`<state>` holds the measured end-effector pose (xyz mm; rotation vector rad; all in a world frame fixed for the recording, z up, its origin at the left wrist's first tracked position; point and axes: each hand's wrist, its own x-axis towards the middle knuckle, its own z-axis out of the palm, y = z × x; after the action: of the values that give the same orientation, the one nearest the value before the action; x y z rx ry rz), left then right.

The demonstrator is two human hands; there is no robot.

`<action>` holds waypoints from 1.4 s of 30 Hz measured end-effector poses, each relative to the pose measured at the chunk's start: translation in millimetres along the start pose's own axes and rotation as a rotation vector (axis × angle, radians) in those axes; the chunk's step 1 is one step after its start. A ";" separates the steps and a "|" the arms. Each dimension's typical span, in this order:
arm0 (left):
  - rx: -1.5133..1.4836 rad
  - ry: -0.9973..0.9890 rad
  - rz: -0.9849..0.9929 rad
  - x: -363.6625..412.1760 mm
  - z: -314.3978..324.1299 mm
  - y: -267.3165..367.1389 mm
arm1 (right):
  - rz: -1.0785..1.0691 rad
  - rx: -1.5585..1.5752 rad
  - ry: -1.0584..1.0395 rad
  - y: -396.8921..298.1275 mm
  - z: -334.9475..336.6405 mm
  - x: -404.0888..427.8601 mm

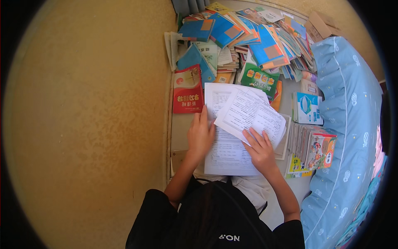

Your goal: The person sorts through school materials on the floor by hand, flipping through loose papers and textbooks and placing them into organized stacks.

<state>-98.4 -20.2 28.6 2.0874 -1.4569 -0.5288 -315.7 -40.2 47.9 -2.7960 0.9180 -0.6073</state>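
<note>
Large printed paper sheets [231, 158] lie before me, their near end over my lap. A smaller sheaf of printed sheets [245, 109] sits askew on top of them. My left hand [200, 133] is at the left edge of the large sheets, its thumb by the sheaf's left corner; whether it pinches any paper is unclear. With its fingertips spread on top, my right hand [261, 152] holds the near edge of the sheaf. Just beyond my left fingertips is a red workbook [188, 90]. A green workbook [260, 79] lies past the sheets' far edge.
Blue-covered books [267, 43] top a wide, loose heap at the far end. To the right are a stack of books [311, 143] and blue-and-white workbooks [307, 107], against a blue fabric skirt [345, 124]. A yellowish wall [93, 109] borders the left. A cardboard box [318, 26] stands far right.
</note>
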 end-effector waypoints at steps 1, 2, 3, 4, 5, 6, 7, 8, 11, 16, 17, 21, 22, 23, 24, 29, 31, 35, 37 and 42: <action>0.006 0.016 0.005 0.2 1.8 -0.9 | 0.002 0.014 -0.009 0.7 2.3 -1.4; 0.014 0.035 0.008 0.3 2.8 -2.3 | 0.002 0.015 -0.009 0.7 3.7 -1.6; 0.015 0.034 0.007 0.4 4.5 -3.4 | 0.000 0.016 -0.016 0.4 4.9 -1.6; 0.020 0.117 0.054 0.9 6.9 -4.4 | -0.002 0.018 -0.023 0.1 6.3 -1.6; 0.025 0.201 0.102 1.5 9.2 -5.7 | -0.001 0.018 -0.023 0.1 8.3 -1.8; 0.026 0.200 0.102 2.0 10.9 -7.4 | 0.001 0.017 -0.016 0.0 10.5 -1.9; -0.008 0.212 0.079 2.5 12.3 -9.4 | 0.004 0.015 -0.009 -0.2 12.4 -1.9; -0.041 0.224 0.056 3.0 13.6 -11.5 | 0.004 0.016 -0.009 -0.3 13.7 -1.4; -0.657 -0.059 -0.164 8.5 18.8 -21.3 | -0.012 0.023 -0.011 0.1 16.8 1.3; -0.693 -0.121 -0.189 8.0 18.5 -21.0 | -0.047 0.024 -0.054 4.2 20.0 0.3; -0.660 -0.101 -0.181 6.1 17.9 -20.3 | -0.049 0.027 -0.054 4.7 19.8 0.1; -0.635 0.045 -0.039 1.6 34.4 -32.4 | -0.057 0.017 -0.080 5.9 20.7 -2.4; -0.637 0.050 -0.038 0.5 35.6 -32.1 | -0.057 0.021 -0.086 6.5 21.6 -3.2; -0.640 0.054 -0.037 0.2 35.3 -30.8 | -0.056 0.021 -0.087 7.6 22.5 -4.2; -0.640 0.052 -0.038 -0.2 34.4 -29.0 | -0.057 0.018 -0.103 9.0 23.2 -5.4; -0.470 0.029 -0.007 -4.1 24.6 -20.4 | -0.054 0.031 -0.144 13.8 24.4 -7.8; -0.421 0.090 0.045 -3.2 24.2 -18.7 | -0.058 0.054 -0.166 14.9 22.6 -6.4; -0.286 0.201 0.129 -4.5 16.7 -13.9 | -0.066 0.062 -0.182 16.6 18.1 -5.5; -0.287 0.260 0.146 -4.7 11.2 -11.7 | -0.075 0.054 -0.196 17.1 14.9 -5.0; -0.557 0.234 0.047 -7.7 -0.5 -6.1 | -0.053 0.025 -0.040 17.1 7.0 -9.0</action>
<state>-96.2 -11.1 25.3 1.6082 -1.0694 -0.5709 -328.5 -48.6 34.3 -2.8078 0.8251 -0.5642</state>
